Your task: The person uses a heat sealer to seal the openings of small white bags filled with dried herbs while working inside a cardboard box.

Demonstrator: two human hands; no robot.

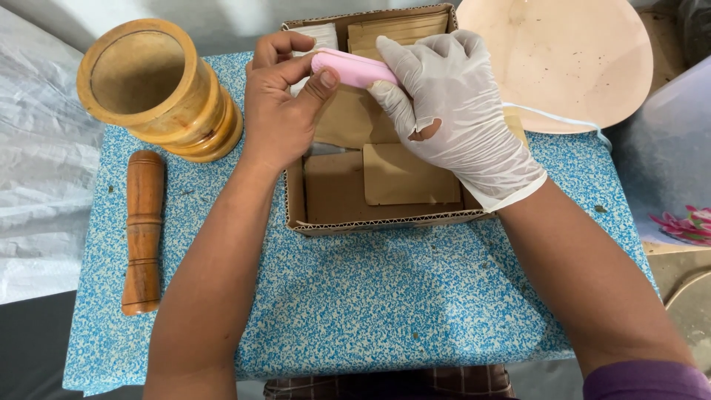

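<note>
Over the open box (pixel 370 218), both hands pinch one pink bar (pixel 354 69) between them.

The bar lies level above the far half of the box, slanting slightly down to the right. The bare left hand (pixel 280 111) grips its left end, thumb under and forefinger on top, the other fingers curled toward the palm. The white-gloved right hand (pixel 452 111) closes over its right end, fingers wrapped above and thumb tucked below, so that end is hidden. Brown paper pouches (pixel 411 174) lie flat in the box beneath the hands, more stacked upright at the far wall. Left of the box, a wooden mortar (pixel 159 92) stands on the blue speckled table (pixel 385 296), with a pestle (pixel 143 230) lying beside it. A round pale board (pixel 570 59) rests beyond the right hand.
</note>
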